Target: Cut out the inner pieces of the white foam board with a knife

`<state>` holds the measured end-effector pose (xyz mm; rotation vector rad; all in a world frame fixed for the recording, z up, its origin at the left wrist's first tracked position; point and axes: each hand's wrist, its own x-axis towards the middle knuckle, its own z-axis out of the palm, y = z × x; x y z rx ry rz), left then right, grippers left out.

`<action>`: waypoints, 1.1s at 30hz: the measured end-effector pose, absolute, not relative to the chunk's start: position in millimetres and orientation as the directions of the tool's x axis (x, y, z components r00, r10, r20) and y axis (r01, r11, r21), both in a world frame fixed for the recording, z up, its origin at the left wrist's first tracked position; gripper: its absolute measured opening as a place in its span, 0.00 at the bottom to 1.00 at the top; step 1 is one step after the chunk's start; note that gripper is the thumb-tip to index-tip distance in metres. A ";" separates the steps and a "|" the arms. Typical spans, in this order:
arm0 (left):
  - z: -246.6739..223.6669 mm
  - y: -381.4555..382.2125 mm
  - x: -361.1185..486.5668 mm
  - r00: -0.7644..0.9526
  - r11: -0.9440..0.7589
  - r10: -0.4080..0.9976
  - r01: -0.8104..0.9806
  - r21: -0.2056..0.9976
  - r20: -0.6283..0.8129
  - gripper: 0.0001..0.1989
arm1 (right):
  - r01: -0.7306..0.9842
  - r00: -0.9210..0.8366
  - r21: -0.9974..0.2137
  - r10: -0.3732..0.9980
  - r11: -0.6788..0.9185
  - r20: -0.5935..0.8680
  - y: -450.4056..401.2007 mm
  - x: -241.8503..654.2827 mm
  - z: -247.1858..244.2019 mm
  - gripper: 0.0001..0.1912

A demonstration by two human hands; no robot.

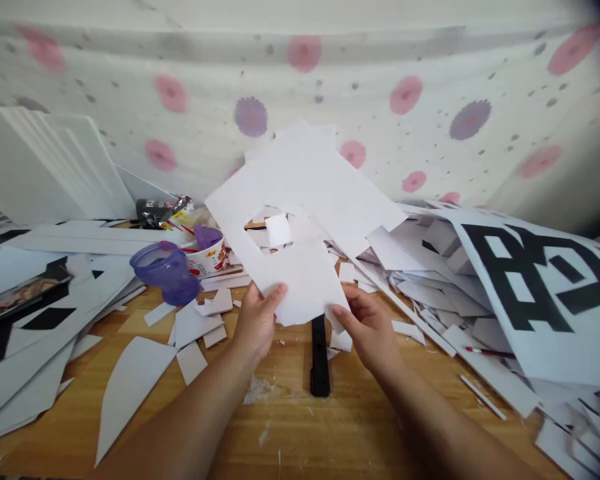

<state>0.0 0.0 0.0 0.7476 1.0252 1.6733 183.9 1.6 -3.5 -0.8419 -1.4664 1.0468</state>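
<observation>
Between both hands a large white cut-out board point(303, 177) is held up above the table, its broad part upward and a gap in its middle. My left hand point(260, 313) grips its lower left edge, thumb on the near face. At the lower right edge, my right hand point(365, 327) pinches it between thumb and fingers. Beneath, a black-handled tool point(320, 360), which looks like a utility knife, lies on the wooden table; its far end is hidden by the board. Small white scraps point(341, 340) lie beside it.
A purple translucent cup point(164, 270) and a white-and-red paper tub point(207, 257) stand at left. White offcuts cover both sides. On the right, a sheet with black characters point(545, 280) tops a pile, near a red pencil point(490, 352). White panels point(55, 163) lean at back left.
</observation>
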 end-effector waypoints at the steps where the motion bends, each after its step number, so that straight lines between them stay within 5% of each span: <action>1: -0.8 0.3 -0.7 -0.345 -0.157 0.939 -0.405 0.901 0.008 0.32 | 0.069 -0.074 -0.879 0.882 0.471 0.466 -2.4 183.7 -2.8 0.09; 4: 2.3 -5.5 4.0 -0.267 -0.175 0.962 -0.421 0.890 0.063 0.47 | 0.407 -0.016 -0.573 0.633 0.711 0.774 -12.6 182.8 -0.5 0.16; 6: 7.5 -13.7 12.4 -0.005 -0.117 0.991 -0.528 0.841 0.135 0.54 | 0.511 -0.132 -0.360 0.485 0.781 0.864 -17.5 180.0 1.2 0.20; 8: 11.7 -20.8 20.6 0.162 -0.051 0.970 -0.598 0.800 0.183 0.49 | 0.543 -0.282 -0.230 0.433 0.808 0.856 -21.4 175.7 2.9 0.20; 10: 12.9 -22.7 24.1 0.082 -0.056 0.987 -0.627 0.777 0.137 0.36 | 0.500 -0.419 -0.182 0.421 0.847 0.805 -24.1 172.3 4.7 0.20; 13: 10.9 -16.4 18.6 -0.143 -0.080 0.990 -0.621 0.780 -0.013 0.24 | 0.352 -0.426 -0.261 0.402 0.899 0.810 -22.7 174.5 5.5 0.20; 16: 10.4 -10.2 10.8 -0.175 -0.072 0.983 -0.609 0.790 -0.046 0.23 | 0.369 -0.085 -0.493 0.557 0.788 0.826 -10.7 185.1 3.2 0.17; 18: 11.4 -10.3 9.8 -0.152 -0.053 0.987 -0.603 0.796 -0.049 0.20 | 0.268 0.139 -0.743 0.738 0.614 0.660 0.6 191.7 1.6 0.18; 20: 12.0 -13.2 12.3 -0.123 -0.025 0.991 -0.594 0.804 -0.060 0.18 | -0.058 0.100 -0.923 0.922 0.381 0.375 9.5 194.6 1.1 0.20; 22: 11.7 -16.9 16.5 -0.097 -0.001 0.993 -0.585 0.811 -0.069 0.18 | -0.324 -0.082 -0.938 0.984 0.124 0.158 13.0 193.2 1.9 0.21; 25: 10.9 -21.4 21.5 -0.064 0.015 0.996 -0.568 0.823 -0.062 0.18 | -0.453 -0.216 -0.887 0.976 -0.092 0.009 8.9 186.8 4.4 0.18; 33: 11.3 -25.5 19.1 0.073 0.122 0.992 -0.457 0.881 -0.099 0.16 | -0.539 -0.210 -0.824 0.975 -0.173 -0.068 1.3 183.1 10.7 0.20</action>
